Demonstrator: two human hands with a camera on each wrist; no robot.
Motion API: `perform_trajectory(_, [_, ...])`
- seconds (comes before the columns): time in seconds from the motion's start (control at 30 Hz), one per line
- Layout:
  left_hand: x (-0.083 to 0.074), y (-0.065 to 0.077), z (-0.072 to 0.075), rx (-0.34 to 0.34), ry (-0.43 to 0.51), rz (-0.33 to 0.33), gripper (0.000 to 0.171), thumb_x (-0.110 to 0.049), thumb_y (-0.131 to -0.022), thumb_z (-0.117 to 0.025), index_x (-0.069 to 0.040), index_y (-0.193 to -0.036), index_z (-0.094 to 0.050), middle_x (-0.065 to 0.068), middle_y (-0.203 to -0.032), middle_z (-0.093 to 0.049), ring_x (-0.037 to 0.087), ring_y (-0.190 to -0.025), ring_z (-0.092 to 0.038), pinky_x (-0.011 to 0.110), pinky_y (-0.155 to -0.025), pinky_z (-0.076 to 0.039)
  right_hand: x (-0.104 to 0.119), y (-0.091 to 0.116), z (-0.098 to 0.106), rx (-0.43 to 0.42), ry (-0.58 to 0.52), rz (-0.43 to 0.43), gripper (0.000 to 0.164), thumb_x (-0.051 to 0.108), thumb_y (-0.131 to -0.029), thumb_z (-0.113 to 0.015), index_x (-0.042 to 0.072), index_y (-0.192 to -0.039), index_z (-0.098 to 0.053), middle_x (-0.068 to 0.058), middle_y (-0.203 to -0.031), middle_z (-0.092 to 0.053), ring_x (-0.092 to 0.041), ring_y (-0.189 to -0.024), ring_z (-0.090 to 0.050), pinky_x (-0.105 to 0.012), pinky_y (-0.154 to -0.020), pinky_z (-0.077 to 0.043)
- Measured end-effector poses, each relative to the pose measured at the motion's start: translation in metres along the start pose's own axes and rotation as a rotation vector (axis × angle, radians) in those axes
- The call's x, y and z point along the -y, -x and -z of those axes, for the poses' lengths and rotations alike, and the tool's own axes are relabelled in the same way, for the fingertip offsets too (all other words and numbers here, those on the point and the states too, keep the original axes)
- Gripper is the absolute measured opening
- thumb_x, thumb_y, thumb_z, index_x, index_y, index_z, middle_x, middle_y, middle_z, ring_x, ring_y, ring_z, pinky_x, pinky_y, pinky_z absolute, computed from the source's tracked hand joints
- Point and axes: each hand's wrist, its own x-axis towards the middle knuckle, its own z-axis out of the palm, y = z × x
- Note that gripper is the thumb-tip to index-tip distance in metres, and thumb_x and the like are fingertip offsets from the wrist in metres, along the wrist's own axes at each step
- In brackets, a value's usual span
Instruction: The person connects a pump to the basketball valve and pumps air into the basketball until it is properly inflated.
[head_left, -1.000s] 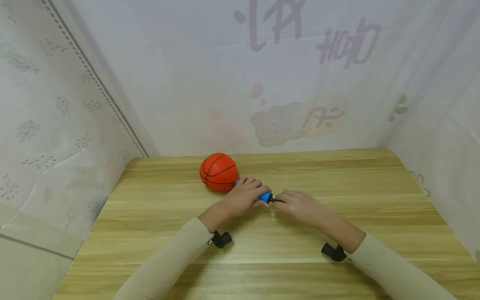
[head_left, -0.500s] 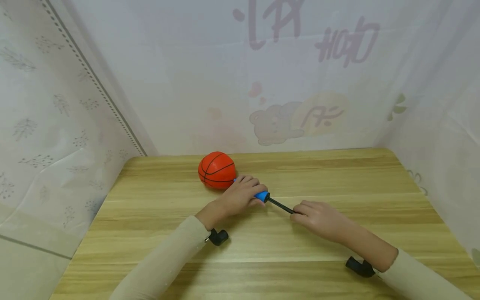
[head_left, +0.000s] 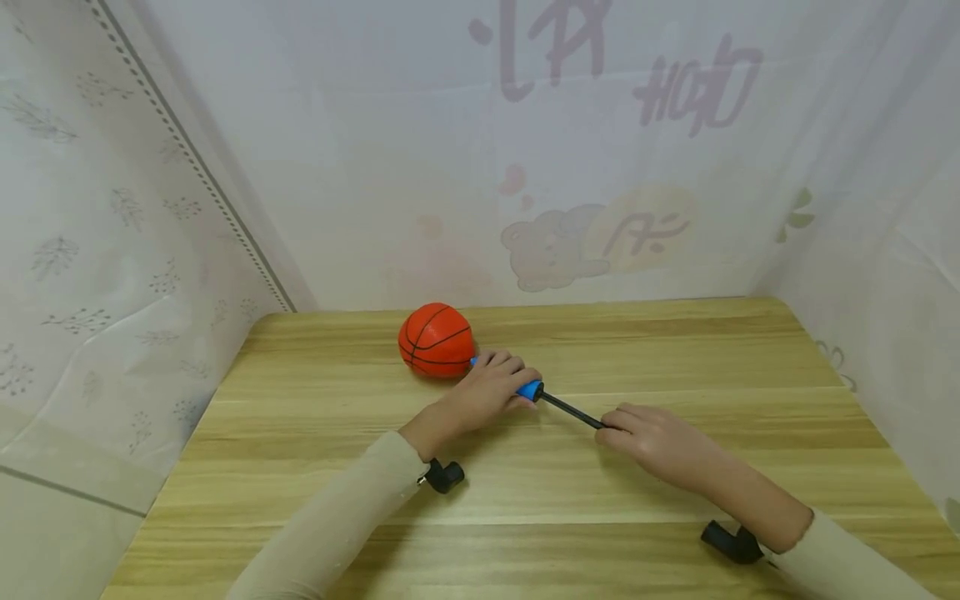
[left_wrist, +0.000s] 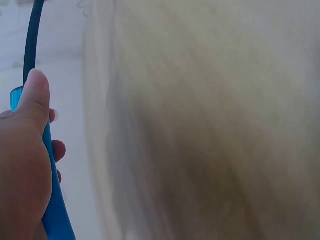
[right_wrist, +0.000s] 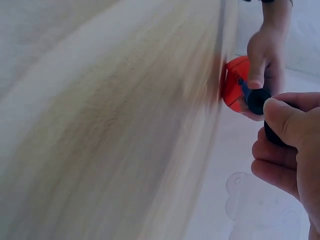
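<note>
A small red basketball with black lines sits near the table's back edge, its top slightly uneven. My left hand grips the blue barrel of a hand pump, whose tip meets the ball's right side. In the left wrist view my thumb lies along the blue barrel and the fingers wrap behind it. My right hand holds the pump's black handle end, and the dark rod stands well out of the barrel. The right wrist view shows thumb and fingers curled round the black handle.
The wood-grain table stretches under both arms. A pale printed curtain rises right behind the table's back edge, with more patterned cloth at the left side. Black wrist cameras hang below each forearm.
My right hand has pulled the pump's handle away to the right and toward me, drawing the rod out of the barrel. The left hand and the ball have stayed nearly in place.
</note>
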Motion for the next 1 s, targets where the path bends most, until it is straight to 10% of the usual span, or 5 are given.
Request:
perform_trajectory(0.27, [-0.003,-0.001,-0.001,0.017,-0.02,0.035,0.04,-0.043,-0.1,-0.061,-0.018,-0.131,-0.061,0.0,-0.112,-0.061,0.023,-0.113,-0.048,0.043,-0.106,-0.033,-0.01,-0.021,-0.017,0.085,-0.027,-0.053,0.05,0.023,-0.112,-0.021,0.009,-0.104,-0.069,-0.003,-0.102,-0.067,-0.016,-0.09,-0.064,-0.029,-0.075,-0.056])
perform_trajectory(0.4, [-0.003,-0.002,0.001,0.023,-0.013,0.041,0.039,-0.042,-0.1,-0.061,-0.018,-0.131,-0.06,0.0,-0.113,-0.061,0.023,-0.114,-0.047,0.043,-0.106,-0.033,-0.015,-0.034,-0.024,0.104,-0.023,-0.061,0.01,0.008,-0.103,-0.059,0.01,-0.104,-0.069,-0.002,-0.101,-0.067,-0.014,-0.088,-0.062,-0.026,-0.073,-0.054])
perform_trajectory(0.5, [-0.003,-0.002,0.001,0.021,-0.006,0.032,0.039,-0.042,-0.101,-0.06,-0.018,-0.131,-0.06,0.001,-0.113,-0.061,0.023,-0.114,-0.048,0.043,-0.105,-0.033,-0.017,-0.044,-0.03,0.11,-0.01,-0.058,0.023,-0.002,-0.085,-0.077,0.01,-0.103,-0.069,-0.001,-0.101,-0.067,-0.014,-0.087,-0.062,-0.025,-0.073,-0.054])
perform_trajectory(1.0, [0.005,0.003,0.007,0.004,0.032,0.02,0.035,-0.042,-0.098,-0.064,-0.02,-0.126,-0.063,-0.002,-0.108,-0.06,0.022,-0.112,-0.05,0.043,-0.104,-0.035,-0.015,-0.039,-0.036,0.048,-0.003,-0.023,0.013,0.004,-0.089,-0.076,0.009,-0.1,-0.071,-0.004,-0.098,-0.069,-0.016,-0.086,-0.066,-0.026,-0.074,-0.056])
